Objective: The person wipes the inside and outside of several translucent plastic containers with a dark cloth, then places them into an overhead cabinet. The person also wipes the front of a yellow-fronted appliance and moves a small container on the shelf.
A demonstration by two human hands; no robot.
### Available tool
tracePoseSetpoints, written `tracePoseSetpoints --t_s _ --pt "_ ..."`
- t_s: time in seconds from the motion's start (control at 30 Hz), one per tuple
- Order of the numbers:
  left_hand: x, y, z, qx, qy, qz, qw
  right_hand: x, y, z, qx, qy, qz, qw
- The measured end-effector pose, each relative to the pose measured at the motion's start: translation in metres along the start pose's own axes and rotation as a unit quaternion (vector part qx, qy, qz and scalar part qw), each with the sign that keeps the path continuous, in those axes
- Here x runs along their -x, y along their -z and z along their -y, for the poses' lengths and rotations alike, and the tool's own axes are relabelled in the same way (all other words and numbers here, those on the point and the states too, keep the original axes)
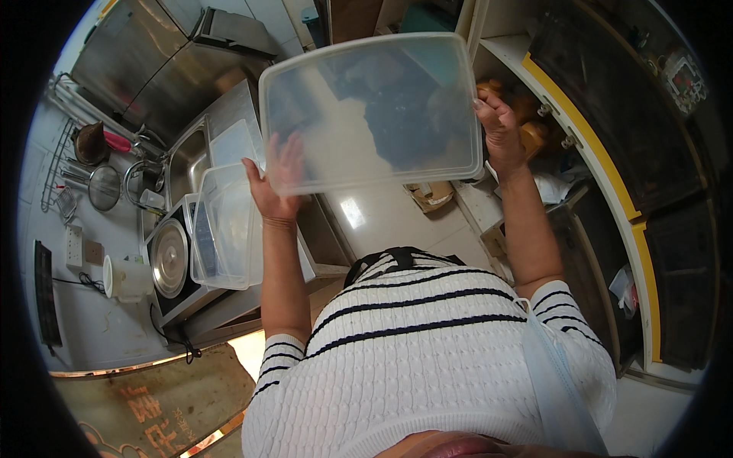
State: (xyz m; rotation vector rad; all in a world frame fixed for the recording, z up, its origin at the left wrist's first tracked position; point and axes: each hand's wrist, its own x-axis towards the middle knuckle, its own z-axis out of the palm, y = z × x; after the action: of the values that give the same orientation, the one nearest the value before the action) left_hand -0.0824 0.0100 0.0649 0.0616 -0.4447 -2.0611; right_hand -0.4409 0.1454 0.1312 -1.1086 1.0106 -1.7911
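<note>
A translucent rectangular plastic lid [338, 114] with a pale rim is held up in front of me above the floor. My right hand [501, 129] pinches its right edge between thumb and fingers. At the lower left corner, my left hand [280, 183] supports it, the fingers showing blurred through the plastic and the thumb out to the side. Beyond my left forearm, a clear plastic storage box [229, 229] rests on the counter side, partly over a cooktop. Another flat translucent sheet or lid [232, 143] lies by the sink, partly hidden.
On the left are a steel sink [192, 157], a round metal lid [170, 257], a white plastic jug [127, 279] and a hanging strainer [105, 188]. Open shelving with a yellow-edged frame [578, 131] curves along the right. A brown package [430, 196] sits on the tiled floor [366, 223].
</note>
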Motion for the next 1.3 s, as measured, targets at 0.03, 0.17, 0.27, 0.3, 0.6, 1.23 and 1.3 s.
tracePoseSetpoints --t_s 0.03,0.17,0.27,0.3,0.6,1.23,1.3 --pt "0.002 0.011 0.006 -0.003 -0.024 -0.04 0.999 -0.001 0.0 0.0 0.018 0.021 -0.012 1.0" --pt "0.025 0.071 0.037 -0.079 0.017 -0.213 0.974 0.002 -0.004 0.009 0.251 0.116 -0.058 0.959" --pt "0.026 0.012 0.063 -0.139 0.081 -0.152 0.975 0.009 -0.018 0.013 0.434 0.281 -0.049 0.854" --pt "0.02 -0.02 0.07 -0.157 0.094 -0.128 0.975 0.011 -0.022 0.011 0.45 0.311 -0.035 0.836" --pt "-0.009 -0.098 0.072 -0.618 -0.193 -0.087 0.757 0.014 -0.032 0.006 0.433 0.282 0.054 0.854" --pt "-0.022 -0.091 0.071 -0.551 -0.21 -0.05 0.806 0.003 -0.037 0.032 0.215 0.209 -0.137 0.944" --pt "-0.021 -0.095 0.082 -0.517 -0.22 -0.033 0.827 0.012 -0.069 0.024 0.198 0.2 -0.058 0.958"
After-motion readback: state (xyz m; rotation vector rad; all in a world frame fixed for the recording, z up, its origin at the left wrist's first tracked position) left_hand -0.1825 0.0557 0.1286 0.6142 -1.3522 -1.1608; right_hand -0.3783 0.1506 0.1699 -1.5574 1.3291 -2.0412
